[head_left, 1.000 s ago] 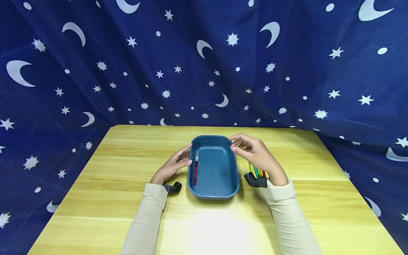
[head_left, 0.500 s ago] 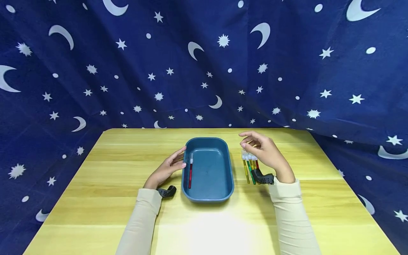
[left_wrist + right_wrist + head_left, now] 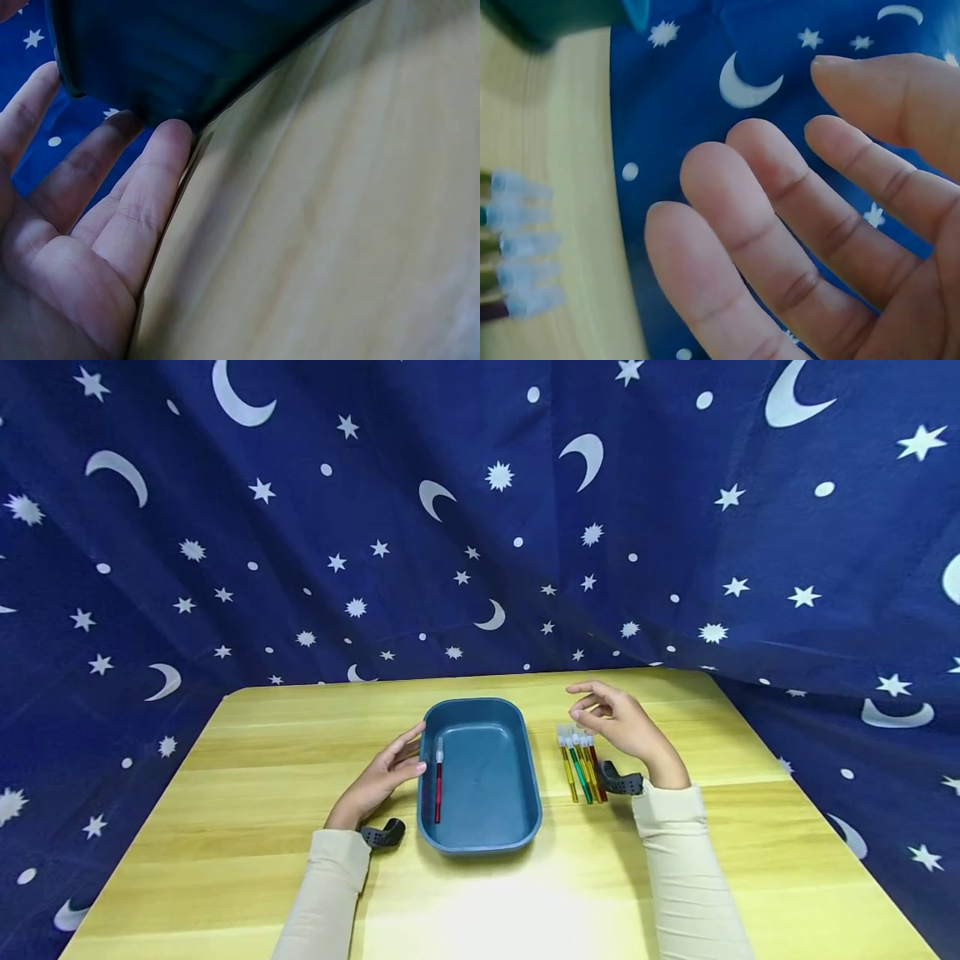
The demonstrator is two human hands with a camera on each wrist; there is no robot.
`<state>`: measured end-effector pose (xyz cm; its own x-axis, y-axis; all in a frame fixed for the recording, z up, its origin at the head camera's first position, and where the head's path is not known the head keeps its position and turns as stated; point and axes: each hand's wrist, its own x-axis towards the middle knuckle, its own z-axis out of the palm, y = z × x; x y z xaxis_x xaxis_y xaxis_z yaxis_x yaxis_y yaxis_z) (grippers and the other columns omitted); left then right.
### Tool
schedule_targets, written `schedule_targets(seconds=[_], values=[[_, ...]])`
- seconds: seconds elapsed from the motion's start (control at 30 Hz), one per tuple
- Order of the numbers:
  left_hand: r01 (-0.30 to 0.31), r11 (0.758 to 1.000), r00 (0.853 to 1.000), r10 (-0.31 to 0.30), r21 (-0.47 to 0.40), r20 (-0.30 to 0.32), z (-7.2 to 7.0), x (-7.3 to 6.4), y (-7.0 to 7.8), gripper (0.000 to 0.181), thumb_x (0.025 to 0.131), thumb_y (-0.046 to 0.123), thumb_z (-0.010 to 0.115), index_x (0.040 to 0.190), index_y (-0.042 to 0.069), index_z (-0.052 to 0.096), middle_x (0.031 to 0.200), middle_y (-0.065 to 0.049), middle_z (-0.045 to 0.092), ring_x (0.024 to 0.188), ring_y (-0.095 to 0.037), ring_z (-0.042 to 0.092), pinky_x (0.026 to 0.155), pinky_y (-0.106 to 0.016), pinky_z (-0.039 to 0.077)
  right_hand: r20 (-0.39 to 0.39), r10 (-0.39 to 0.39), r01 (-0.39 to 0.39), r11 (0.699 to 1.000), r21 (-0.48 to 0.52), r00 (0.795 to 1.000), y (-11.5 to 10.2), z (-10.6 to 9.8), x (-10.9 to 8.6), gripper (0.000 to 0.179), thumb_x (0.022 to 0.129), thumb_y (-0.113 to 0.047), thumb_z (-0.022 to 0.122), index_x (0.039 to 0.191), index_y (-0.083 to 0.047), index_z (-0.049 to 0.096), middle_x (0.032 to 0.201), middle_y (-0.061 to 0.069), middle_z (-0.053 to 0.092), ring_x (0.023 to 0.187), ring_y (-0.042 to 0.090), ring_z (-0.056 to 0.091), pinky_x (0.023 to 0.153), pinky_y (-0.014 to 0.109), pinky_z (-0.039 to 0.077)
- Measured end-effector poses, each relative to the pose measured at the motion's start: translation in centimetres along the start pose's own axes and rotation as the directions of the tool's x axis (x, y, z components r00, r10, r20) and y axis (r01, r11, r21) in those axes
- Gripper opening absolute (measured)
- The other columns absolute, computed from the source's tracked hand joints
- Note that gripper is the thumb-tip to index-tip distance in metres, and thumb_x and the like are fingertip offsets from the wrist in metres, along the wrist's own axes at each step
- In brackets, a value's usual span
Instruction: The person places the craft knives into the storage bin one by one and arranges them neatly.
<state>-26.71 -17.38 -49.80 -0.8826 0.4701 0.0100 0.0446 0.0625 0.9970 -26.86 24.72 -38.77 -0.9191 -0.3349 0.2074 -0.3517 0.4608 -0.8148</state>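
My left hand (image 3: 377, 787) lies against the left side of a dark blue plastic tray (image 3: 480, 848). In the left wrist view its nearly straight fingers (image 3: 142, 210) touch the tray's outer wall (image 3: 180, 60). Inside the tray, along its left side, is a slim red pen-shaped tool (image 3: 438, 793) with a translucent cap. My right hand (image 3: 622, 727) hovers with loosely bent fingers and holds nothing. Below and left of it several similar gold, green and red tools (image 3: 583, 770) lie side by side on the table, their translucent caps (image 3: 529, 244) pointing away from me.
The wooden table (image 3: 247, 827) reaches back to a dark blue curtain (image 3: 337, 510) printed with moons and stars. Black wrist mounts (image 3: 384, 833) sit on both wrists, the right one close to the row of tools.
My right hand has moved right, away from the tray's right rim, uncovering the row of tools. The left hand stays at the tray. The head view has shifted slightly.
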Motion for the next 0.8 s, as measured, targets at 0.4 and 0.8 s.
schedule_targets(seconds=[0.4,0.8], values=[[0.008,1.000,1.000,-0.008,-0.007,-0.001,0.0,0.0,0.1,0.075,0.111,0.012,0.061,0.175,0.016,0.022,0.177,-0.023,0.021,0.160,-0.047,0.027,0.126,-0.059,0.032,0.024,0.121,-0.122,0.991,0.053,0.992,3.4,-0.5,-0.3,0.042,0.106,0.001,0.059,0.146,0.013,0.054,0.119,0.037,0.067,0.094,0.039,0.074,0.078,0.048,0.066],[-0.001,1.000,1.000,0.001,-0.020,-0.004,0.0,0.1,0.1,0.075,0.110,0.010,0.061,0.175,0.014,0.022,0.175,-0.026,0.024,0.158,-0.049,0.030,0.126,-0.057,0.034,0.027,0.284,-0.285,0.954,0.091,0.959,5.2,0.1,-0.2,0.052,0.104,0.005,0.057,0.154,0.013,0.045,0.125,0.038,0.063,0.077,0.025,0.069,0.069,0.036,0.064]])
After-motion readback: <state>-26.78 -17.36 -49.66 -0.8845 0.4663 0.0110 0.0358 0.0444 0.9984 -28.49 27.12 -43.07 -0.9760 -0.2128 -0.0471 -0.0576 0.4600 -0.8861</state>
